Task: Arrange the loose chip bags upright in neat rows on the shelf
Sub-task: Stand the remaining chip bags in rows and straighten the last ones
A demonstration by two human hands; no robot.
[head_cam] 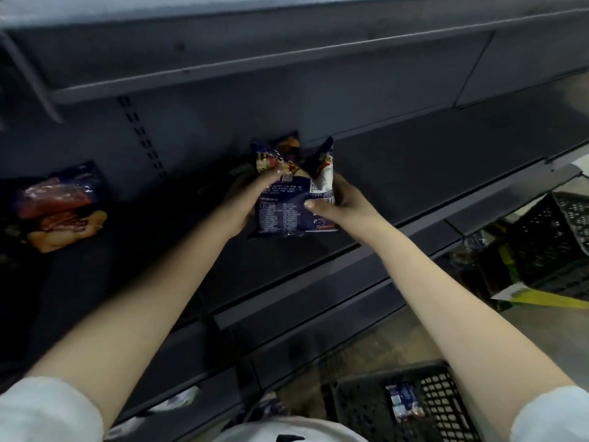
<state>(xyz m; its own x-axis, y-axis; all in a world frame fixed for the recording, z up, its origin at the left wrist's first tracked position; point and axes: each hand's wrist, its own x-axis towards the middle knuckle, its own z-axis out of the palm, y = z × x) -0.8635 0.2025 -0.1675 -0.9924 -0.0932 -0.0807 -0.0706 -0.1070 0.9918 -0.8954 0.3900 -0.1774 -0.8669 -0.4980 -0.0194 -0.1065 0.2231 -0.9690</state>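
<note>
Holds one bag (287, 212) upright over the middle of the shelf (414, 173), printed back toward the camera. Wraps the left grip (245, 202) round its left edge, fingers curled up near the crumpled top. Pinches the right edge in the right grip (344, 205), thumb pressed on the printed face. Cannot tell whether the bottom touches the shelf. Shows a second bag (57, 205) far left against the back panel, well apart. Shows a crate (548, 244) on the floor at right, and a nearer crate (443, 403) with a packet (401, 400) inside.
</note>
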